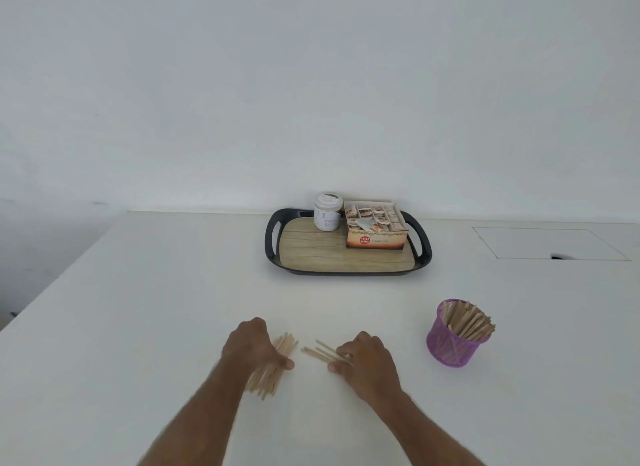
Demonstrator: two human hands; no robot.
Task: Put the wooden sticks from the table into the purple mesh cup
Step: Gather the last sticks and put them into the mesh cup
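Hands both low on the white table (138, 292), near edge; left hand (251, 342) curled round a bundle of sticks (268, 379), thumb across the top, bundle ends sticking out past both sides of the fist and lying on the table; right hand (367, 361) pinching a few loose sticks (320, 352) at their right ends, far ends fanned out toward the left hand, flat on the table; small gap between the two groups. Cup (450, 344) purple mesh, upright, right of the right hand and apart from it; already packed with sticks (469, 321) leaning right over the rim. Tray (273, 237) further back, holding a white jar (327, 212) and an open box (375, 228) of sachets side by side.
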